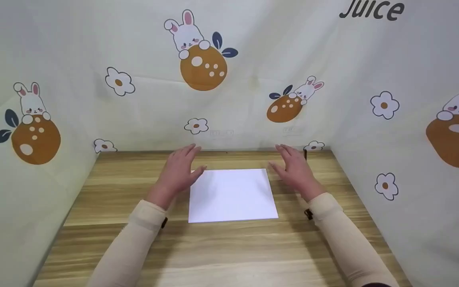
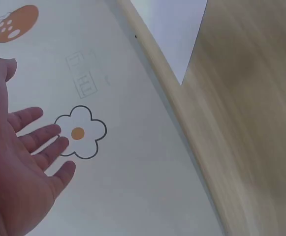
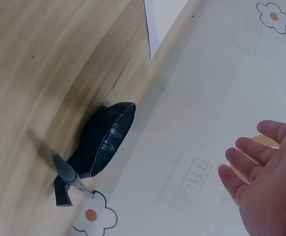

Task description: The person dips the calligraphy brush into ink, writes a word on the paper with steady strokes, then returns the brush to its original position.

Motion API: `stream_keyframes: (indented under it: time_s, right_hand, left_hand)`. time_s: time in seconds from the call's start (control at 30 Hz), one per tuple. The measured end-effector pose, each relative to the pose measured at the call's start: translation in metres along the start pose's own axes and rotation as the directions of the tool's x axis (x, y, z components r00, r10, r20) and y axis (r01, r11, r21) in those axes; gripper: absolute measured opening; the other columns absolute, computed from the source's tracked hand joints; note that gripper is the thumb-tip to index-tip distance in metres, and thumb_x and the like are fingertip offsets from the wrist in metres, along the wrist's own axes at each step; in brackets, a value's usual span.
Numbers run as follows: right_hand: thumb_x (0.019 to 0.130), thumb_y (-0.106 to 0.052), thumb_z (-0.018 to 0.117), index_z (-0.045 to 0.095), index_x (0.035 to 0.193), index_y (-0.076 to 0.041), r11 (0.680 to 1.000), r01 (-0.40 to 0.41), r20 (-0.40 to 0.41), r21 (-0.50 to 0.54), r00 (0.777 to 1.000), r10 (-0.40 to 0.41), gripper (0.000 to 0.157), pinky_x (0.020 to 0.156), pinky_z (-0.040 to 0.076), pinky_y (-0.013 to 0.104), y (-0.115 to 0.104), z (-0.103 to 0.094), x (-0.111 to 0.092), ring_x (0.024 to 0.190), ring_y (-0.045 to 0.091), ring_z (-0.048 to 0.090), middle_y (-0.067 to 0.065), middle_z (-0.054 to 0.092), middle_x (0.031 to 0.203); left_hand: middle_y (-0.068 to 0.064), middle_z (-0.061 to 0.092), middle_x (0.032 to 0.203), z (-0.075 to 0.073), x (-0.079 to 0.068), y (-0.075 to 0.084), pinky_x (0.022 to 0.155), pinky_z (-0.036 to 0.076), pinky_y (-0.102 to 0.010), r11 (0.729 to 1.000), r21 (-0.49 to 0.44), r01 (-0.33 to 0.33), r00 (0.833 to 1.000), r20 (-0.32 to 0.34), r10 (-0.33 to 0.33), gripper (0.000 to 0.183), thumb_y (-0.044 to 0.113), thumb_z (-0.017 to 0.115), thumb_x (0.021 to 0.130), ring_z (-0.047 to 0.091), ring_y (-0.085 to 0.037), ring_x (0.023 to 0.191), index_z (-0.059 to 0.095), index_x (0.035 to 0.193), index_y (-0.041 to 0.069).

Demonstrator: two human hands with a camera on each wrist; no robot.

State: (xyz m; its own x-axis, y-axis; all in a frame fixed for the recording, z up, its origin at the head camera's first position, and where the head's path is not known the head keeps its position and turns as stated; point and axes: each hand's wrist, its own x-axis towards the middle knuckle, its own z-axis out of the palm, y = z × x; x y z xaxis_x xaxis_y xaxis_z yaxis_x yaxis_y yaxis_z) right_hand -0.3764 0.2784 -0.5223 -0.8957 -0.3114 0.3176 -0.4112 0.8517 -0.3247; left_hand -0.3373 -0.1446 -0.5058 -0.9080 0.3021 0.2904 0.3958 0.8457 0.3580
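White and rectangular, a sheet (image 1: 233,195) lies flat near the middle of our wood-grained table (image 1: 229,255), between our two hands. We hold these well apart from each other, fingers extended and loosely spread, with nothing gripped in either one. Our left hand (image 1: 175,171) is beside the sheet's far left corner, its thumb overlapping that corner in the head view; our right hand (image 1: 295,169) is a little way off the far right corner, its thumb pointing inward. In both wrist views we see the palms and slightly bent fingers against the pale backdrop (image 1: 249,32), with one corner of the sheet showing apart from the fingers.

From the right wrist we also see a black object (image 3: 91,135) with a hollow, open mouth, standing on the table beside the backdrop; we cannot tell what it is. We wear beige sleeves (image 1: 122,255) on both arms. Around the table's back and sides, the backdrop carries printed rabbits (image 1: 189,36) hugging oranges (image 1: 203,73), and white flowers (image 1: 120,81).
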Motion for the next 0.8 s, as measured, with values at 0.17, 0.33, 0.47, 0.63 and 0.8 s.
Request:
stream_keyframes:
  time_s: [0.17, 0.33, 0.47, 0.63, 0.8]
  right_hand:
    - [0.109, -0.052, 0.066, 0.051, 0.165, -0.013, 1.0, 0.012, -0.02, 0.017, 1.0, -0.012, 0.07, 0.127, 0.036, 0.061, -0.001, -0.003, -0.014, 0.153, 0.04, 0.047, 0.016, 0.053, 0.164]
    - [0.11, -0.051, 0.066, 0.05, 0.167, -0.018, 0.999, 0.009, -0.019, 0.038, 1.0, -0.008, 0.068, 0.124, 0.038, 0.065, -0.002, -0.005, -0.024, 0.15, 0.042, 0.05, 0.016, 0.053, 0.163]
    - [0.109, -0.051, 0.067, 0.049, 0.167, -0.016, 0.999, -0.019, -0.019, 0.044, 1.0, 0.02, 0.069, 0.124, 0.039, 0.064, 0.001, -0.005, -0.032, 0.149, 0.041, 0.051, 0.015, 0.054, 0.162]
    - [0.109, -0.048, 0.068, 0.05, 0.165, -0.009, 0.998, -0.033, -0.021, 0.057, 0.999, 0.034, 0.071, 0.124, 0.039, 0.062, 0.004, -0.009, -0.041, 0.148, 0.043, 0.051, 0.019, 0.056, 0.159]
    - [0.11, -0.05, 0.066, 0.049, 0.166, -0.011, 0.997, -0.055, -0.011, 0.053, 0.998, 0.056, 0.07, 0.124, 0.04, 0.062, 0.008, -0.01, -0.047, 0.15, 0.041, 0.049, 0.018, 0.054, 0.161]
  left_hand:
    - [-0.016, 0.045, 0.172, 0.004, -0.02, -0.004, 0.13, 0.031, -0.064, 0.996, -0.03, -0.085, 0.996, 0.037, 0.086, 0.072, 0.049, 0.069, 0.108, 0.042, -0.041, 0.158, 0.053, 0.163, 0.007]
    - [-0.019, 0.044, 0.173, 0.011, -0.04, -0.013, 0.13, 0.03, -0.065, 0.992, -0.06, -0.113, 0.99, 0.081, 0.118, 0.074, 0.049, 0.071, 0.107, 0.041, -0.045, 0.158, 0.051, 0.165, 0.007]
    - [-0.019, 0.043, 0.173, 0.019, -0.052, -0.019, 0.128, 0.032, -0.066, 0.989, -0.063, -0.134, 0.98, 0.138, 0.141, 0.075, 0.049, 0.071, 0.106, 0.041, -0.046, 0.158, 0.051, 0.165, 0.008]
    - [-0.019, 0.04, 0.175, 0.03, -0.062, -0.022, 0.128, 0.031, -0.068, 0.986, -0.086, -0.144, 0.96, 0.231, 0.161, 0.077, 0.05, 0.071, 0.105, 0.037, -0.044, 0.161, 0.051, 0.165, 0.006]
    - [-0.021, 0.038, 0.175, 0.04, -0.071, -0.019, 0.128, 0.03, -0.07, 0.981, -0.115, -0.155, 0.941, 0.284, 0.182, 0.079, 0.049, 0.073, 0.105, 0.036, -0.046, 0.161, 0.049, 0.165, 0.002]
